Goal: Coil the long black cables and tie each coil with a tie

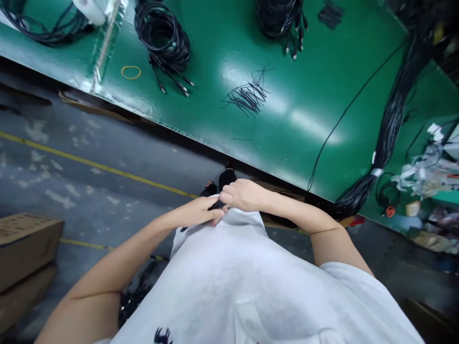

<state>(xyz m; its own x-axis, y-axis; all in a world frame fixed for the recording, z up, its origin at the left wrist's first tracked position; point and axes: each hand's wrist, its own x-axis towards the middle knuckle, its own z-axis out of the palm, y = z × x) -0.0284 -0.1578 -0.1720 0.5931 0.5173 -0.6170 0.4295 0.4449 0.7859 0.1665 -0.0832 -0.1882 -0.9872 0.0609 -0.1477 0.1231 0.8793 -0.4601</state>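
Both hands meet low in front of the white shirt (247,258), off the table's near edge. My left hand (199,211) has its fingers curled round a small black, ribbed-looking thing (217,205) at the waist. Most of that thing is hidden, so its kind does not show. My right hand (244,195) is closed beside it, with thumb and fingers pinched together at the black thing's upper end. On the green table (287,157) beyond lie a loose pile of short black ties (251,97) and a coiled bundle of black cables (163,38) with metal plugs.
Another cable coil (276,19) and a small dark pile (330,14) lie farther back. A yellow rubber band (131,72) is near the left coil. A thick black cable bundle (390,119) runs along the right and hangs over the edge. Cardboard boxes (28,248) stand on the floor at left.
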